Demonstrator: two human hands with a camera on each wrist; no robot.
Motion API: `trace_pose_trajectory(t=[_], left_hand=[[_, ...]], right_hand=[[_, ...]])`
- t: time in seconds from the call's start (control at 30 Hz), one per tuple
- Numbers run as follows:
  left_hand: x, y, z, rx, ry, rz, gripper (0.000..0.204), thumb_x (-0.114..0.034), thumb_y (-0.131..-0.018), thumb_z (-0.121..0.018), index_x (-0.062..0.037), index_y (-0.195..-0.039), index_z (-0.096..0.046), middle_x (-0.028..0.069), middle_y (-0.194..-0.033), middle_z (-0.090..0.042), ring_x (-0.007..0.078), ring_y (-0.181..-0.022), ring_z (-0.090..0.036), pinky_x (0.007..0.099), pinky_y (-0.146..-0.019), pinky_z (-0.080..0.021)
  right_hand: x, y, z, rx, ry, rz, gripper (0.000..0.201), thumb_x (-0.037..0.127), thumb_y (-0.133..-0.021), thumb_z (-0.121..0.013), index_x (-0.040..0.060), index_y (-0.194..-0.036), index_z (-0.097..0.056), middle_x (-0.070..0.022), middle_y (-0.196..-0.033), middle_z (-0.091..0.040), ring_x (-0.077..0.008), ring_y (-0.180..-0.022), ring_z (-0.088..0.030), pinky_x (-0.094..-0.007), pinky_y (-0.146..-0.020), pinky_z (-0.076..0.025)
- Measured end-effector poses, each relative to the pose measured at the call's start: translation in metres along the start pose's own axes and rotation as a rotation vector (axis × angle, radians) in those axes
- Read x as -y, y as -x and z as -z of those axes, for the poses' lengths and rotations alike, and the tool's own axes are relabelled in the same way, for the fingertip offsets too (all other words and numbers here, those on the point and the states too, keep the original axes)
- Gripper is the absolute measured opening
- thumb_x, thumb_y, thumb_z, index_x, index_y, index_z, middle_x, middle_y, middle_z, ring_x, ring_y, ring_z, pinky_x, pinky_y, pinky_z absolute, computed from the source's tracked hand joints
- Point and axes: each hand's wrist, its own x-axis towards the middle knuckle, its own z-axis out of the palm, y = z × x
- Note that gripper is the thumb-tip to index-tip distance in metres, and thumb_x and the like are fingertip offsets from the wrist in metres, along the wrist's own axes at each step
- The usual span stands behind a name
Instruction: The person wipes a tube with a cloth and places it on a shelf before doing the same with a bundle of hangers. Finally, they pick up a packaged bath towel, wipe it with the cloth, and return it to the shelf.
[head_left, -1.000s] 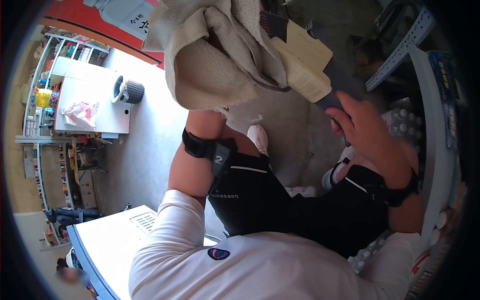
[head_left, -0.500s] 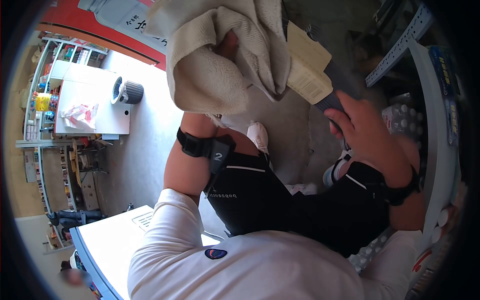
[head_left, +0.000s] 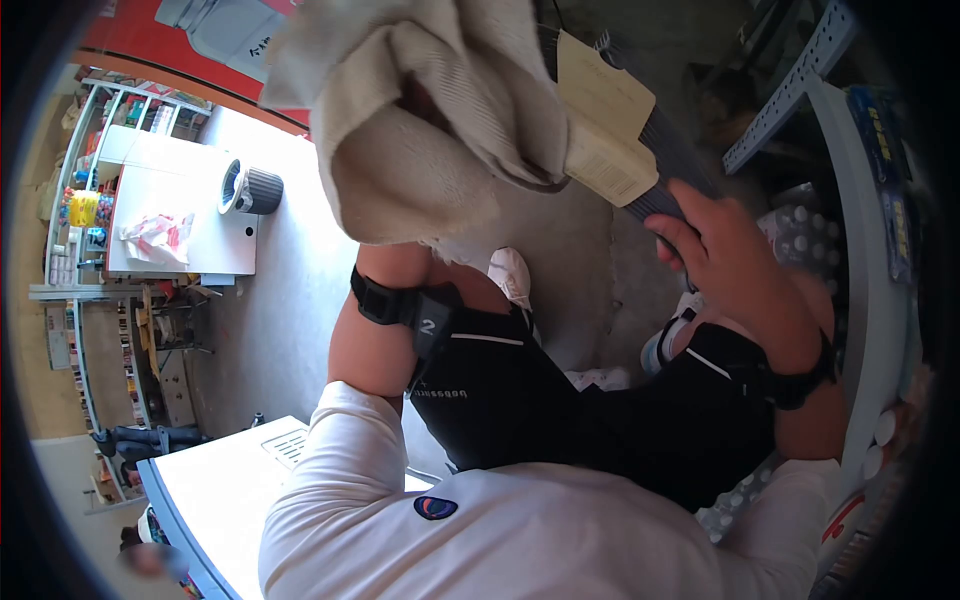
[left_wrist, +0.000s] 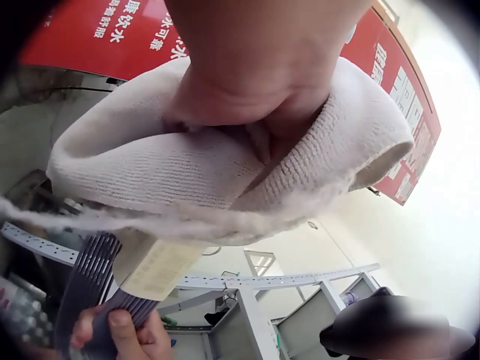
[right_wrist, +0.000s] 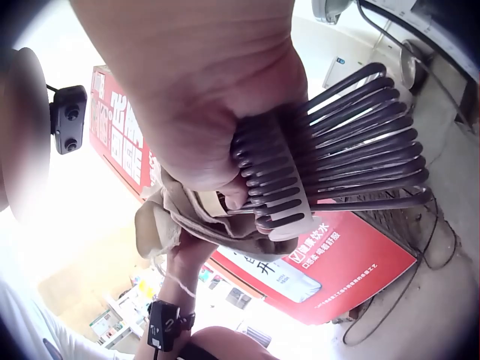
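A bunched beige towel (head_left: 410, 130) hangs from my left hand, which the folds mostly hide in the head view. In the left wrist view the left hand (left_wrist: 255, 82) sits in the towel's folds, its fingertips sunk in the cloth. My right hand (head_left: 730, 250) grips one end of a stack of dark grey clothes hangers (right_wrist: 367, 142). A pale yellow cardboard sleeve (head_left: 610, 120) wraps the hangers, with barcode-like print on it. The towel's edge overlaps the sleeve in the head view. Metal hooks (head_left: 604, 42) poke out on the far side of the sleeve.
A grey metal shelf post (head_left: 850, 180) stands close to my right, with packed bottles (head_left: 800, 235) beside it. Ahead is a red printed panel (head_left: 230, 45). A white table (head_left: 190, 200) with a dark bin (head_left: 262, 190) lies to the left, and a white top (head_left: 220, 480) near my left elbow.
The towel and left hand shifted slightly right, then back left and a little lower. The right hand keeps its grip on the hangers, which have hardly moved.
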Motion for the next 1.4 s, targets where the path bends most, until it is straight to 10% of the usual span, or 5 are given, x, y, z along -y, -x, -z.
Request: trace_pose_trajectory(t=[0.4,1.07,1.27,1.4], left_hand=[[0.009,-0.013,0.012,-0.004,0.077,0.024,0.055,-0.022,-0.085,-0.066,-0.0088,-0.130,-0.038,0.0103,-0.124,-0.049,0.0199,-0.111,-0.052,0.0354,-0.090,-0.048],[0.002,-0.009,-0.003,0.062,0.277,0.199,0.061,-0.018,-0.087,-0.063,-0.0105,-0.137,-0.029,0.0110,-0.132,-0.042,0.0203,-0.119,-0.048,0.0384,-0.093,-0.049],[0.023,0.012,-0.042,0.257,0.355,0.486,0.064,-0.017,-0.087,-0.062,-0.0111,-0.139,-0.026,0.0112,-0.135,-0.041,0.0204,-0.121,-0.046,0.0393,-0.094,-0.049],[0.021,0.022,-0.061,0.269,0.130,0.454,0.062,-0.017,-0.088,-0.061,-0.0098,-0.140,-0.027,0.0114,-0.134,-0.042,0.0201,-0.118,-0.049,0.0390,-0.091,-0.050]], right_hand=[[0.004,-0.002,0.006,0.080,-0.254,-0.197,0.017,0.014,-0.091,-0.055,-0.0005,-0.083,-0.053,-0.0037,-0.059,-0.056,-0.0073,-0.051,-0.054,-0.0245,-0.048,-0.043],[-0.018,-0.016,0.022,-0.239,-0.712,-0.205,0.015,0.019,-0.093,-0.051,0.0042,-0.093,-0.054,-0.0034,-0.066,-0.058,-0.0108,-0.054,-0.056,-0.0239,-0.050,-0.046],[-0.016,-0.017,0.007,-0.199,-0.616,-0.146,0.016,0.017,-0.093,-0.051,0.0020,-0.096,-0.054,-0.0055,-0.067,-0.060,-0.0102,-0.055,-0.057,-0.0256,-0.050,-0.045],[-0.022,-0.017,-0.009,-0.285,-0.247,0.079,0.019,0.014,-0.089,-0.054,-0.0016,-0.099,-0.053,-0.0171,-0.068,-0.061,-0.0241,-0.057,-0.061,-0.0336,-0.052,-0.046]])
